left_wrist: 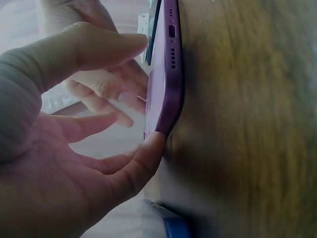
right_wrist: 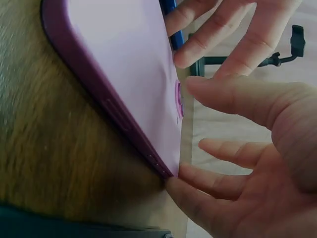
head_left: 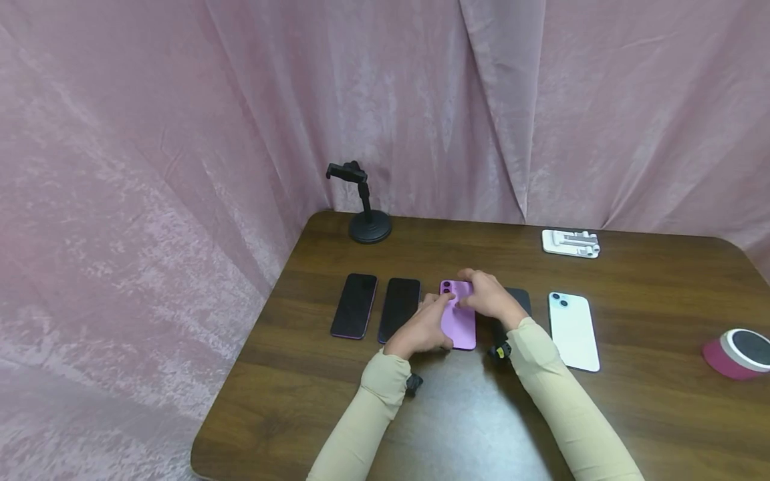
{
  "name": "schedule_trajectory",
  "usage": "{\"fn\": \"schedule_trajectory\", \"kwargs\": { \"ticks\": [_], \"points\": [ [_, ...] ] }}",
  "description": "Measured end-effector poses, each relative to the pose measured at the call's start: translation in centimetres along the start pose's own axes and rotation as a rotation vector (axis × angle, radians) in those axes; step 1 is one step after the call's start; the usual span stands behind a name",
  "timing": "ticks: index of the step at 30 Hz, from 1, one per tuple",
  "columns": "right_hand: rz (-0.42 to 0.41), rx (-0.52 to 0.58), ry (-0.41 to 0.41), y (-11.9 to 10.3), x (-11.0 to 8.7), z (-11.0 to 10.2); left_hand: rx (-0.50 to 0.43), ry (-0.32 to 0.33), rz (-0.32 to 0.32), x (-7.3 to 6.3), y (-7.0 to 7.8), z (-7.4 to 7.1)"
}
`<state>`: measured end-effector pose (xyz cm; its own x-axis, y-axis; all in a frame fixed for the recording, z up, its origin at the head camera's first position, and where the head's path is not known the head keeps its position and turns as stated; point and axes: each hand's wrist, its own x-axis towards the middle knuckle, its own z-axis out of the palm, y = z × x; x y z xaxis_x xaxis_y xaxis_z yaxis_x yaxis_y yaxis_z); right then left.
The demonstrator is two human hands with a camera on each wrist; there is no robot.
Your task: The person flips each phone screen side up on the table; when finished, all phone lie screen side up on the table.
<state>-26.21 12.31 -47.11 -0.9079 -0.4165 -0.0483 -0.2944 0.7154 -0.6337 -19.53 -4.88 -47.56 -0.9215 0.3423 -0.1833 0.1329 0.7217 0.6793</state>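
Note:
A purple phone (head_left: pixel 460 331) lies face down on the wooden table, camera bumps at the far end. My left hand (head_left: pixel 423 327) is at its left side; in the left wrist view, a fingertip touches a corner of the purple phone (left_wrist: pixel 173 89) by the charging port end, with the thumb spread above. From the right comes my right hand (head_left: pixel 490 297), fingers loosely spread. In the right wrist view its fingertips meet the far corner of the purple phone (right_wrist: pixel 124 59). Neither hand is closed around it. A dark phone (head_left: pixel 521 300) is partly hidden under the right forearm.
Two black-screened phones (head_left: pixel 354 306) (head_left: pixel 400 308) lie to the left. To the right lies a pale phone (head_left: pixel 573 334) face down. Behind are a black phone stand (head_left: pixel 369 226) and a folded white stand (head_left: pixel 570 244). A pink and white round object (head_left: pixel 730 357) sits far right.

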Motion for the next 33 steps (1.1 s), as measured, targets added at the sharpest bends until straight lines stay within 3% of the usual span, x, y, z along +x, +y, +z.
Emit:
{"fn": "schedule_trajectory", "kwargs": {
  "ticks": [7, 15, 25, 33],
  "points": [
    [0.067, -0.026, -0.011, -0.2, 0.0, 0.3, 0.095, -0.017, -0.014, -0.5, 0.1, 0.1],
    [0.068, -0.059, 0.012, -0.2, 0.1, 0.4, 0.14, -0.027, -0.004, -0.4, 0.1, 0.6],
    [0.036, -0.093, 0.022, -0.1, 0.9, -0.1, 0.123, 0.024, -0.029, -0.1, 0.4, 0.7],
    [0.089, -0.031, -0.004, 0.0, 1.0, -0.4, 0.097, 0.045, -0.03, 0.0, 0.4, 0.9]
  ]
}}
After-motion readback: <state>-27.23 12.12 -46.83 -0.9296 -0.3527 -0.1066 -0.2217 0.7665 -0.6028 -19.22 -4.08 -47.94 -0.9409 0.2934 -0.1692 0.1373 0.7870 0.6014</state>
